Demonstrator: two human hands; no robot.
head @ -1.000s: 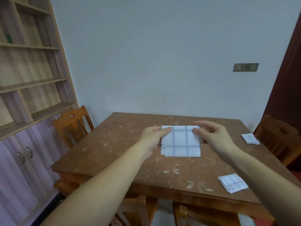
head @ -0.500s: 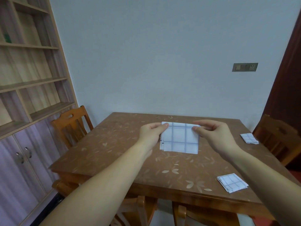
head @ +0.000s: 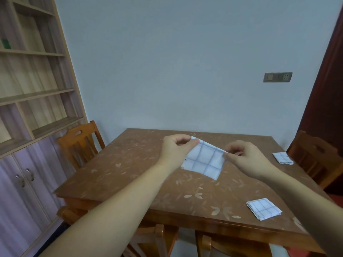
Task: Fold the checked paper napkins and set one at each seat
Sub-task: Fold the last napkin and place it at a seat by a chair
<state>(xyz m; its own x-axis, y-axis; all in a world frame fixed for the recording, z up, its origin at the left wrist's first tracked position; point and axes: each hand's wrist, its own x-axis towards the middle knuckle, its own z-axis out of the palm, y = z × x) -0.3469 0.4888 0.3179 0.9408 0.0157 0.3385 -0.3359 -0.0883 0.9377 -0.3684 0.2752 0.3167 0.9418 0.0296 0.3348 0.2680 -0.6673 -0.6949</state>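
A white napkin with blue checks (head: 204,160) hangs tilted above the middle of the brown table (head: 130,173). My left hand (head: 174,148) pinches its upper left corner. My right hand (head: 245,156) pinches its right edge, slightly lower. The napkin's lower edge is near the tabletop; I cannot tell if it touches. One small folded checked napkin (head: 263,208) lies by the near right edge. A second folded napkin (head: 283,158) lies by the right edge in front of a chair.
A wooden chair (head: 79,143) stands at the table's left side, another chair (head: 315,158) at the right, and chair backs (head: 157,238) show below the near edge. A shelf unit with cupboard doors (head: 27,127) fills the left wall.
Both hands lifted the napkin from the table and tipped it. Its left corner rose higher than its right, so it now hangs slanted.
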